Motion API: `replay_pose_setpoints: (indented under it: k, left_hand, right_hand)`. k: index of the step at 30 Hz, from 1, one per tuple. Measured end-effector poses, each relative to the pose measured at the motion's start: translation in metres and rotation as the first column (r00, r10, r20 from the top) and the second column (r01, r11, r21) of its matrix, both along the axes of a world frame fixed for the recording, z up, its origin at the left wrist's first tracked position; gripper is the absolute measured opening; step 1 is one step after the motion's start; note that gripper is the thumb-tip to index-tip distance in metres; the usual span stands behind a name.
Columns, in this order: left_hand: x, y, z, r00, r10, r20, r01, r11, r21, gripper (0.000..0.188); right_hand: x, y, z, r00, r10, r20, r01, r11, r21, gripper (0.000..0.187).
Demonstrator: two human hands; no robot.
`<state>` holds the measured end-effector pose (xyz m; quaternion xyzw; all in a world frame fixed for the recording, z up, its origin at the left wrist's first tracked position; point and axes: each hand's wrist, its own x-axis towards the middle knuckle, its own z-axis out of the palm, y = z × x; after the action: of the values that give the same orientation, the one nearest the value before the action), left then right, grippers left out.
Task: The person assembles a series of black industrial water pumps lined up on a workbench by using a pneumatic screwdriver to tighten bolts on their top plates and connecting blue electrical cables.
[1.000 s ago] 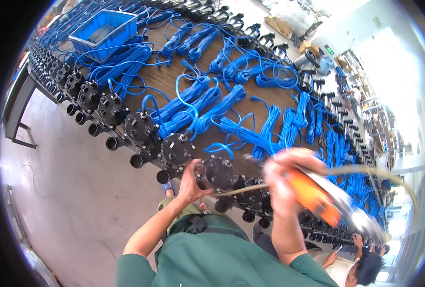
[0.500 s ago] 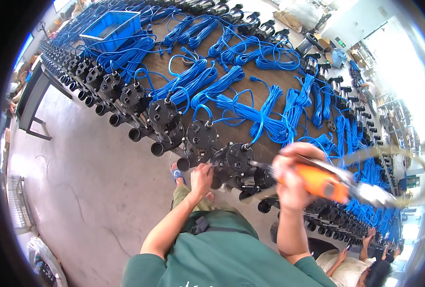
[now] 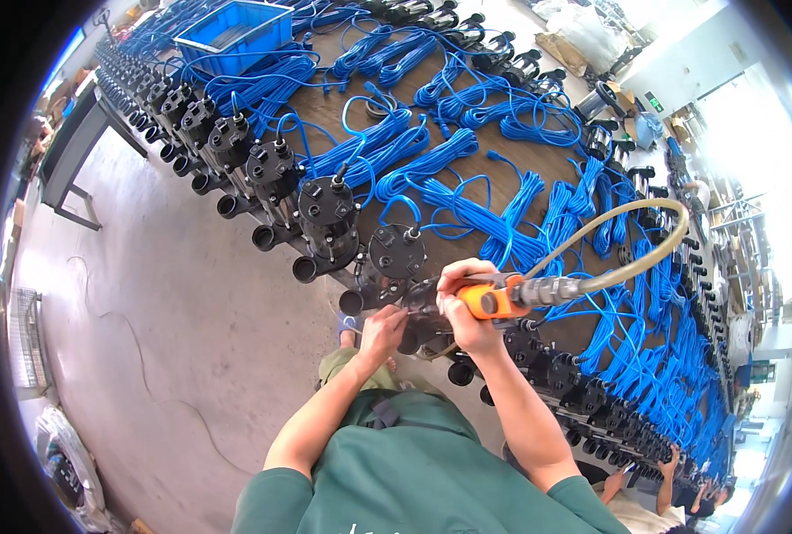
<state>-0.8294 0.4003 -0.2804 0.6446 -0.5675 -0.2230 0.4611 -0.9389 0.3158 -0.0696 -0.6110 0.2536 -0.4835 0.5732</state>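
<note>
My right hand (image 3: 469, 311) is wrapped round an orange pneumatic screwdriver (image 3: 497, 300), held nearly level over the row of black pumps. A beige air hose (image 3: 672, 209) loops away from its rear to the right. The tool's tip is hidden behind my hand, so contact with a pump cannot be seen. Close by on the left, my left hand (image 3: 384, 331) has its fingers pinched together at the lower side of a black pump; anything between them is too small to make out. A black pump with a round top (image 3: 398, 251) stands just beyond my left hand.
Black pumps (image 3: 271, 165) line the table edge on both sides. Bundles of blue cable (image 3: 427, 165) cover much of the brown tabletop (image 3: 467, 187). A blue crate (image 3: 235, 40) sits at the far left. Another person's raised hand (image 3: 669, 463) is at lower right.
My right hand has brought the screwdriver leftward, close to my left hand, and the hose now arcs over the cables. My left hand stays by the pumps. The whole view has shifted slightly.
</note>
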Motion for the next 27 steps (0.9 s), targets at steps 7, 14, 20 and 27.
replay_pose_setpoints:
  k: [7, 14, 20, 27]
  left_hand:
    - [0.002, -0.002, -0.008, 1.000, -0.025, -0.005, 0.025, 0.998, -0.050, 0.015]
    - [0.016, -0.005, -0.014, 0.993, -0.116, 0.000, 0.116, 0.993, -0.002, 0.018]
    - [0.050, -0.045, 0.221, 0.977, -0.109, 0.183, 0.153, 0.955, -0.252, 0.005]
    - [0.026, -0.266, 0.253, 0.010, -0.847, 0.531, 0.467, 0.474, 0.747, 0.015]
  right_hand:
    - [0.008, -0.006, -0.007, 1.000, -0.028, 0.013, 0.027, 0.997, 0.072, 0.022]
    - [0.011, 0.001, 0.015, 0.996, 0.002, -0.090, -0.014, 0.990, -0.139, 0.027]
    - [-0.056, 0.008, 0.097, 0.964, -0.250, 0.091, 0.264, 0.938, -0.222, 0.033]
    - [-0.102, 0.018, 0.133, 0.706, -0.633, 0.317, 0.696, 0.541, -0.471, 0.038]
